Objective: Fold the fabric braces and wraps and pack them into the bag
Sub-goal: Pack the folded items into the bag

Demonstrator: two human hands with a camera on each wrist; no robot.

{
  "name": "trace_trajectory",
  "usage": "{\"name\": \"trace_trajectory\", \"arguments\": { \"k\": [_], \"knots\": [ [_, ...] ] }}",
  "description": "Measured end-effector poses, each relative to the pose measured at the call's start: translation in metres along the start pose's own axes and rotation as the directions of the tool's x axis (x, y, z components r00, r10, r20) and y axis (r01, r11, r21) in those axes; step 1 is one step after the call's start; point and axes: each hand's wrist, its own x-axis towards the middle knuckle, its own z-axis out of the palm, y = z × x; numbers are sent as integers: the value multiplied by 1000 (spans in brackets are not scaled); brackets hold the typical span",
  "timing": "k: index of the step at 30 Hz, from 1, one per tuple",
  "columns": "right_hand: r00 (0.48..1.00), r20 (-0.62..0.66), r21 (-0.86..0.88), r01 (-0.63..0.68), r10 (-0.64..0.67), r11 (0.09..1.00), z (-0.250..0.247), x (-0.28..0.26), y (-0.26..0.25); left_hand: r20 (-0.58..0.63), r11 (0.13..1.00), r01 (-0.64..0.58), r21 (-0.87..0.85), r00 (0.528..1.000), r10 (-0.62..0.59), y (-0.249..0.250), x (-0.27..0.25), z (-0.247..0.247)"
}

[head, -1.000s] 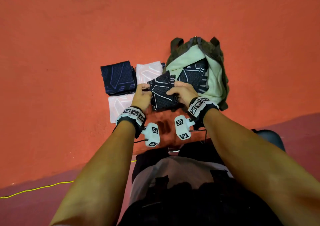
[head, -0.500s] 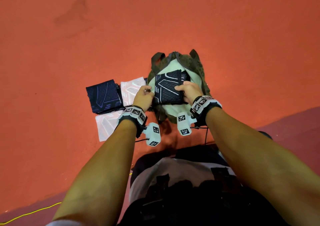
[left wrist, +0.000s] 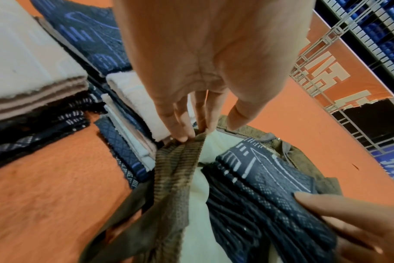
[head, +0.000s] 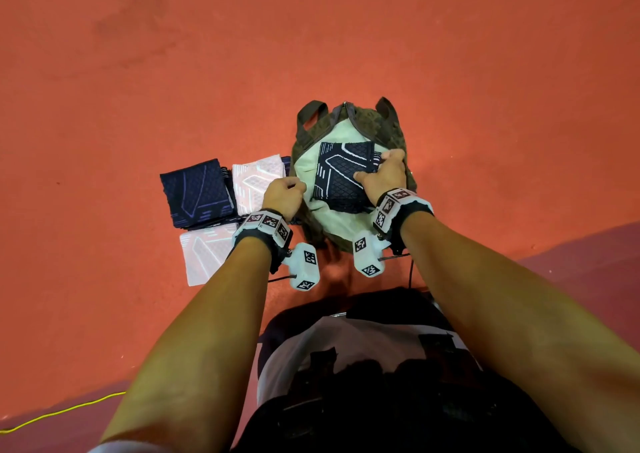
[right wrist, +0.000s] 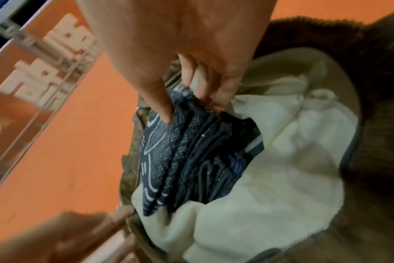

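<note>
An olive-brown bag (head: pixel 391 130) with pale lining lies open on the orange floor. My right hand (head: pixel 382 172) grips a folded stack of dark navy wraps (head: pixel 341 175) with white lines and holds it inside the bag's mouth; the same wraps (right wrist: pixel 187 153) show under my thumb and fingers. My left hand (head: pixel 285 192) pinches the bag's left rim (left wrist: pixel 187 151) and holds it up. Left of the bag lie a folded navy wrap (head: pixel 195 191) and two folded pale pink wraps (head: pixel 258 182) (head: pixel 204 255).
Folded wraps are stacked in layers beside the bag (left wrist: pixel 133 128). Orange floor (head: pixel 311 36) stretches all around, with a darker maroon strip (head: pixel 588 262) near me and a yellow cord (head: pixel 62 411) at lower left. A metal rack (left wrist: pixel 326 46) stands off to one side.
The navy stack moved from in front of the bag into its open mouth. My left hand let go of the stack and took hold of the bag's rim.
</note>
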Motion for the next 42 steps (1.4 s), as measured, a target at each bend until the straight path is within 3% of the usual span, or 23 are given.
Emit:
{"name": "trace_trajectory", "arguments": {
  "k": [3, 7, 10, 16, 24, 28, 36, 42],
  "knots": [
    [968, -41, -296, 224, -247, 928, 3, -4, -5, -35, 1000, -16, -5, 999, 16, -1, 2, -2],
    [885, 241, -515, 464, -398, 721, 13, -7, -19, -102, 999, -36, -4, 994, 36, -2, 5, -6],
    [849, 371, -568, 528, -376, 632, 21, -12, -27, -116, 999, -26, -36, 993, 21, -2, 7, -7],
    [866, 467, -679, 482, -181, 554, 28, -13, -24, -126, 997, -31, -72, 992, 21, 6, 5, -4],
    [857, 505, -668, 462, -101, 583, 33, -12, -9, 5, 951, -47, -307, 999, 51, 29, -13, -12],
    [863, 488, -582, 436, -133, 686, 30, -12, -13, 81, 939, -56, -338, 993, 88, 42, -21, -14],
    [923, 329, -392, 325, -198, 861, 10, -11, -13, 69, 975, -60, -216, 995, 76, 42, -17, -4],
    [960, 148, -325, 276, -239, 904, -9, -3, -12, 55, 979, -70, -193, 995, 82, 31, -16, 3]
  ]
}}
